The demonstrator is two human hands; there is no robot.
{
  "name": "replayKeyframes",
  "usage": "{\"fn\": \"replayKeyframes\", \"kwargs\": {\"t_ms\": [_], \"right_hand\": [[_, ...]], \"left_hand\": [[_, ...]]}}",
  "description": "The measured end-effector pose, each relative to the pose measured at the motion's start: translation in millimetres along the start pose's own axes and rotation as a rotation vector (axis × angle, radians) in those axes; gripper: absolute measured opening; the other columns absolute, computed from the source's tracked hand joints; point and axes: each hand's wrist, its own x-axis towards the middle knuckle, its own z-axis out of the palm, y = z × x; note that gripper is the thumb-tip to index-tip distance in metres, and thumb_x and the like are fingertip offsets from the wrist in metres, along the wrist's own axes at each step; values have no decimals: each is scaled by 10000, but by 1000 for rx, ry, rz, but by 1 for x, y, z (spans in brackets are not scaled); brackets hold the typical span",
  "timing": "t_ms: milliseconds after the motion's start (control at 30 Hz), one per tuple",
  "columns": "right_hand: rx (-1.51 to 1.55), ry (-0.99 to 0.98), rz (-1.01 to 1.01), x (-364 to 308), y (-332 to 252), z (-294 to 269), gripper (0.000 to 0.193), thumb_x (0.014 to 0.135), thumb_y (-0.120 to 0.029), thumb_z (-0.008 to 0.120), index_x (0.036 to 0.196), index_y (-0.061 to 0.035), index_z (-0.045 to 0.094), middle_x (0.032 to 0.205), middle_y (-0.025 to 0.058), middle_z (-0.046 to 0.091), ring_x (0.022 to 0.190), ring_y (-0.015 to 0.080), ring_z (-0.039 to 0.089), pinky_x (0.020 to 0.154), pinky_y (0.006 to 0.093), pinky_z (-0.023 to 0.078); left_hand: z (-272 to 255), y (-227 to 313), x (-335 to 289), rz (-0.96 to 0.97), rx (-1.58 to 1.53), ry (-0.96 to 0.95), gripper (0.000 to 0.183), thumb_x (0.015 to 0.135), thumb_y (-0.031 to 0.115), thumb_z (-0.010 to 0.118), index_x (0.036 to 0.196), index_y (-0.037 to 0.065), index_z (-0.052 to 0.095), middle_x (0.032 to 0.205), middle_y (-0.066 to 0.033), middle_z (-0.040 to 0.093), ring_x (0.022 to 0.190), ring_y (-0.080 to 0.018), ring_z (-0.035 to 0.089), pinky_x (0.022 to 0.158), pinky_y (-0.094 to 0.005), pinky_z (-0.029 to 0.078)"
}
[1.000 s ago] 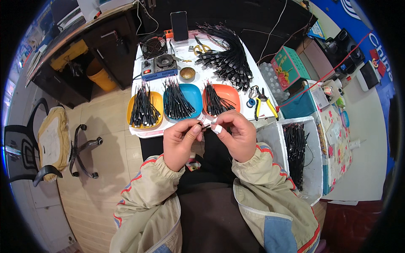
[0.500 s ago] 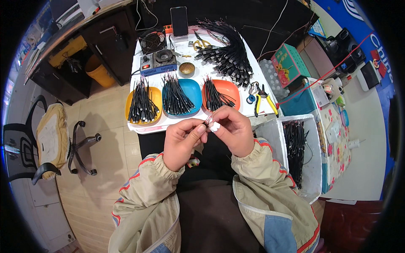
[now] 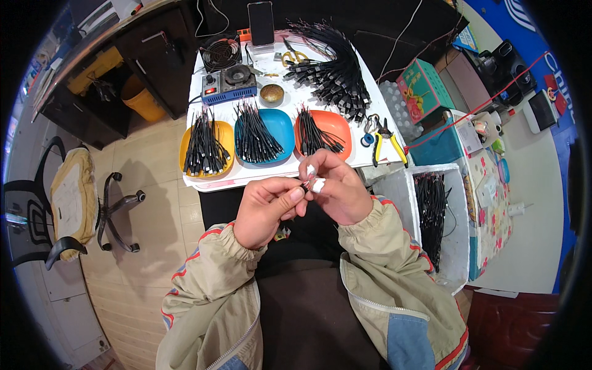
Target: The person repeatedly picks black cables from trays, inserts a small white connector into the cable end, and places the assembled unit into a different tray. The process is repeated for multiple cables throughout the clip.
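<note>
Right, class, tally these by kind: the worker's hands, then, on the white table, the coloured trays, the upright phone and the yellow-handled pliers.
Hands, left hand and right hand: 2
Trays, yellow tray, blue tray and orange tray: 3
Phone: 1
Yellow-handled pliers: 1
Total: 7

Left hand (image 3: 268, 206) and right hand (image 3: 336, 188) close together by tabletop's (image 3: 361, 161) near edge. Just beyond, yellow tray (image 3: 226, 132), blue tray (image 3: 282, 123) and orange tray (image 3: 334, 128) form barrier, slim gaps between. Behind: metal unit (image 3: 229, 92), small bowl (image 3: 272, 94), black cable heap (image 3: 333, 80); bare patch between bowl and heap. Right of orange tray, narrow free strip, then pliers (image 3: 392, 148). Open floor (image 3: 157, 228) left of tabletop.
</note>
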Motion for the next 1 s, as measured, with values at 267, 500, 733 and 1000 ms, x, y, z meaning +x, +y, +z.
{"fn": "replayKeyframes", "kwargs": {"t_ms": [267, 500, 733, 1000], "right_hand": [[258, -123, 134, -1, 12, -9, 180, 855, -137, 576, 1003, -58, 511, 966, 66, 485, 765, 151, 547, 694, 295, 518], [34, -87, 162, 0, -2, -6, 212, 876, -159, 608, 1034, -54, 511, 1028, 34, 492, 816, 100, 507, 704, 258, 473], [-36, -160, 230, 5, -8, -15, 326, 838, -220, 670, 1064, -76, 484, 1077, 45, 480, 898, 112, 519, 767, 228, 444], [-259, -30, -12, 3, 14, -12, 378, 841, -225, 684, 1121, -75, 481, 1098, 34, 492, 1011, 131, 484, 806, 261, 443]], "left_hand": [[-3, -4, -1, -24, 12, -43, 155, 938, 30, 556, 1023, -71, 638, 913, -109, 650, 702, -96, 571, 520, -184, 353], [-5, -6, -3, -39, 44, -51, 162, 938, 23, 554, 1040, -74, 633, 925, -108, 650, 720, -98, 574, 539, -190, 371], [-11, -4, -1, -63, 92, -101, 190, 945, 38, 548, 1076, -75, 627, 895, -92, 646, 692, -81, 536, 585, -203, 400], [-9, -10, -5, -12, 169, 52, 183, 948, 62, 558, 1065, -50, 644, 765, -38, 629, 602, -44, 461, 557, -201, 397]]}}
